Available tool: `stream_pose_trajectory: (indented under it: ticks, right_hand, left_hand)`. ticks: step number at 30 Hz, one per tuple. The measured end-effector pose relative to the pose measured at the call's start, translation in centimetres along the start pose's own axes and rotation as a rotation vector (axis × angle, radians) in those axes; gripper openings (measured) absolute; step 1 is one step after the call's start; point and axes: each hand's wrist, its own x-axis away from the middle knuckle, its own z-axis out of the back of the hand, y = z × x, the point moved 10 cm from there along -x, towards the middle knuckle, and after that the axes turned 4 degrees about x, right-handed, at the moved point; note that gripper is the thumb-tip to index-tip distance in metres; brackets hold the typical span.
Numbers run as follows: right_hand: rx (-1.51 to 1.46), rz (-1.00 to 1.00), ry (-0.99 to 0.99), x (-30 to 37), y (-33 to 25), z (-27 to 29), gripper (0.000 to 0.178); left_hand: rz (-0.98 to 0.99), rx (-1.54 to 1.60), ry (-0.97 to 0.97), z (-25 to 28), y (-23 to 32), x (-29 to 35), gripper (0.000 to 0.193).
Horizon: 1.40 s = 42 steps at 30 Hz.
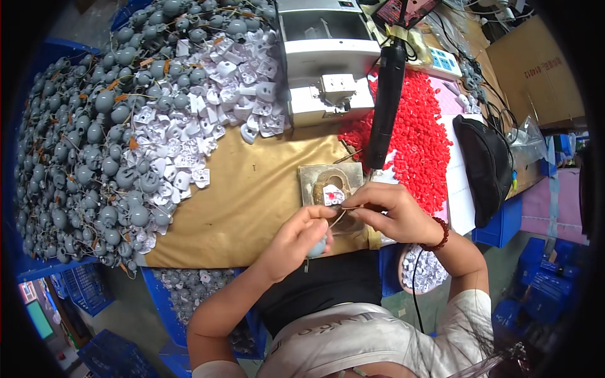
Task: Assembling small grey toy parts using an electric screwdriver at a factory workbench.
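Note:
My left hand is closed around a grey rounded part, which shows below its fingers. From that part a thin light wire runs up between my two hands. The fingertips of my right hand are pinched together on the wire's upper end; the exact grip there is too small to make out. Just beyond the fingers lies a square metal fixture block with a rounded recess. A white plastic piece with a red spot at its middle sits in that recess.
Grey rounded parts with wires heap up at the left, beside white plastic pieces. A silver machine stands at the back. Small red parts lie right, below a hanging black tool. A black pouch is farther right.

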Motion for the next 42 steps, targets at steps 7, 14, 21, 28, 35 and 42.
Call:
stream_pose_trajectory:
  ticks: [7,14,21,28,35,42]
  right_hand:
    - [0.695,0.278,0.022,0.1,-0.4,-2.6,0.042]
    - [0.856,0.381,-0.031,-1.1,-1.2,-4.4,0.033]
    - [1.032,0.343,-0.21,-0.4,-1.2,-5.2,0.045]
    - [0.678,0.016,-0.245,0.0,1.2,-2.4,0.054]
    - [-0.194,-0.231,0.188,2.0,5.9,1.7,0.041]
    - [-0.775,-0.272,0.317,0.1,8.1,0.2,0.046]
  left_hand:
    - [-0.687,-1.231,0.331,-1.6,2.8,2.3,0.038]
    - [-0.74,-1.319,0.282,-2.5,2.7,1.7,0.036]
    - [-0.702,-1.381,0.311,-1.9,2.9,1.6,0.039]
    - [-0.747,-1.762,0.385,-3.2,2.1,0.3,0.059]
    - [-0.758,-1.759,0.415,-3.2,1.8,-0.3,0.052]
    - [-0.794,-1.766,0.408,-3.2,2.2,-0.2,0.041]
